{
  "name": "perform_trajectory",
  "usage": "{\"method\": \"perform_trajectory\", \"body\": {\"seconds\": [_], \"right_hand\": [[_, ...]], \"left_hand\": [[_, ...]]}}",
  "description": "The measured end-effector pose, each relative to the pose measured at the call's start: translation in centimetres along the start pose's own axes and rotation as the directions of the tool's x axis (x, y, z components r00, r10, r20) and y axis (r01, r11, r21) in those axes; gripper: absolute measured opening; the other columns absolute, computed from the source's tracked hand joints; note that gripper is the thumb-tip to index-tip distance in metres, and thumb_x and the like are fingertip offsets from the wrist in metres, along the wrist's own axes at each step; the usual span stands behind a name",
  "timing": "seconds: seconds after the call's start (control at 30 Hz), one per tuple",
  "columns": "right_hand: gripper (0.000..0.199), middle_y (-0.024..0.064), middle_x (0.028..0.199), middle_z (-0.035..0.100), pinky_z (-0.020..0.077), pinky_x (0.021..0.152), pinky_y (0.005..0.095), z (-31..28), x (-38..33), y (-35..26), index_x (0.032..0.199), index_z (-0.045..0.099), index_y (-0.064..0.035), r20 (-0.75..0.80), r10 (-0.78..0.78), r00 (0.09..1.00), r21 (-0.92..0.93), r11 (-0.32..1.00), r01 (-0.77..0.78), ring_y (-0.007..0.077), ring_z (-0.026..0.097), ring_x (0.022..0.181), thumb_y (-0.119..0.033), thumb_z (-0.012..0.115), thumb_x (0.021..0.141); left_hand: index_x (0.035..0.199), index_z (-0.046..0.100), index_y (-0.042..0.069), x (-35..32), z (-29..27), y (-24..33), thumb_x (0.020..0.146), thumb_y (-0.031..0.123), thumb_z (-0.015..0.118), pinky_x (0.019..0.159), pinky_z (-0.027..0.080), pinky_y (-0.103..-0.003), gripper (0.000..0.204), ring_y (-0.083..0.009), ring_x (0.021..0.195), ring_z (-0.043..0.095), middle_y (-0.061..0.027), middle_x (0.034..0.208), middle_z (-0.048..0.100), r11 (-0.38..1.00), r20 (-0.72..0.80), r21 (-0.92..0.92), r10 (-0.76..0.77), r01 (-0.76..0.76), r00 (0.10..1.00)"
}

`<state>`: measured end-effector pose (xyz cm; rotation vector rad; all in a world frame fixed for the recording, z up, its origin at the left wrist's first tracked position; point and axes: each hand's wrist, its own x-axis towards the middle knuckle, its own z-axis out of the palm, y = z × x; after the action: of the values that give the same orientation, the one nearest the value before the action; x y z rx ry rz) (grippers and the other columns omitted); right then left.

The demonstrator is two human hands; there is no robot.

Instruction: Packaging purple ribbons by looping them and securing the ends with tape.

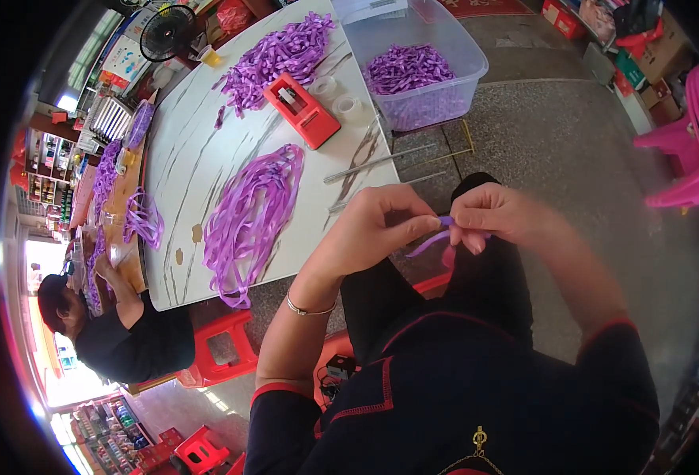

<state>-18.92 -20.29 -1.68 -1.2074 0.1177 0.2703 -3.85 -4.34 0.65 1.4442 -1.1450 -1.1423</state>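
Observation:
Above my lap, a purple ribbon (428, 245) runs between my two hands, with one end hanging loose. My left hand (389, 222) pinches it between thumb and forefinger. My right hand (488, 214) is closed on the same ribbon a little to the right, its fingertips almost meeting the left ones. To the left, a looped bundle of purple ribbons (256, 214) lies on the white marbled table (183, 158), one end drooping over the near edge. Farther back sits a heap of folded purple ribbon pieces (286, 55).
A red tape dispenser (302, 111) stands by the heap, near small clear plastic rings (347, 104). A clear bin (428, 107) of purple pieces is at the table's right. Metal rods (377, 164) jut past the edge. At left, another person (120, 324) handles ribbons; a pink chair (689, 150) stands right.

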Motion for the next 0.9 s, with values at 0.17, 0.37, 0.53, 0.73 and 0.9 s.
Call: {"method": "perform_trajectory", "body": {"seconds": [0.17, 0.37, 0.53, 0.73, 0.9], "right_hand": [[0.021, 0.0023, 0.065, 0.057, 0.0428, 0.061, 0.0245, 0.6, 0.2, 0.2, 0.08, 0.059, -0.0018, -0.077, -0.537, 0.84, -0.754, 0.582, 0.303, 0.0092, 0.052, 0.06, -0.02, 0.054, 0.087], [0.024, 0.0035, 0.069, 0.061, 0.0416, 0.061, 0.0228, 0.9, 0.1, 0.8, 0.082, 0.06, -0.0042, -0.048, -0.585, 0.81, -0.875, 0.415, 0.248, 0.008, 0.056, 0.063, -0.026, 0.051, 0.088], [0.03, 0.0047, 0.066, 0.061, 0.043, 0.058, 0.0231, 0.2, 0.3, 1.2, 0.081, 0.06, -0.0014, -0.149, -0.132, 0.98, -0.19, 0.976, 0.102, 0.0106, 0.057, 0.061, -0.028, 0.049, 0.09], [0.03, 0.005, 0.066, 0.061, 0.0439, 0.057, 0.0226, 0.3, 0.7, 0.7, 0.082, 0.061, -0.0008, -0.025, 0.061, 0.998, -0.163, 0.985, -0.065, 0.0104, 0.058, 0.06, -0.028, 0.049, 0.09], [0.027, 0.0027, 0.064, 0.059, 0.0434, 0.056, 0.0219, 0.0, 1.1, 1.3, 0.082, 0.062, -0.0018, -0.054, 0.051, 0.997, -0.124, 0.991, -0.057, 0.0089, 0.056, 0.058, -0.026, 0.051, 0.089]], "left_hand": [[0.078, 0.061, 0.001, 0.4, -0.2, -1.8, 0.084, 0.013, 0.058, 0.06, 0.038, -0.018, 0.014, -0.004, 0.066, 0.047, 0.0001, 0.072, 0.056, 0.953, 0.048, -0.27, -0.131, 0.139, 0.99], [0.078, 0.061, 0.003, 0.8, -0.6, -2.7, 0.083, 0.014, 0.059, 0.064, 0.041, -0.019, 0.013, -0.0045, 0.068, 0.05, -0.0007, 0.075, 0.06, 0.911, 0.116, -0.361, -0.168, 0.199, 0.979], [0.076, 0.061, 0.002, 1.0, -0.9, -2.7, 0.083, 0.013, 0.06, 0.065, 0.04, -0.019, 0.013, -0.0047, 0.069, 0.051, -0.0007, 0.075, 0.059, 0.93, 0.175, -0.323, -0.124, 0.176, 0.977], [0.074, 0.06, 0.0, 1.1, -1.3, -3.2, 0.082, 0.011, 0.06, 0.066, 0.04, -0.019, 0.014, -0.0048, 0.07, 0.052, -0.001, 0.074, 0.059, 0.941, 0.204, -0.275, -0.145, 0.199, 0.968], [0.074, 0.06, 0.0, 1.5, -1.4, -3.5, 0.081, 0.01, 0.06, 0.065, 0.041, -0.019, 0.012, -0.0051, 0.07, 0.052, -0.001, 0.074, 0.059, 0.939, 0.214, -0.286, -0.129, 0.189, 0.968]]}}
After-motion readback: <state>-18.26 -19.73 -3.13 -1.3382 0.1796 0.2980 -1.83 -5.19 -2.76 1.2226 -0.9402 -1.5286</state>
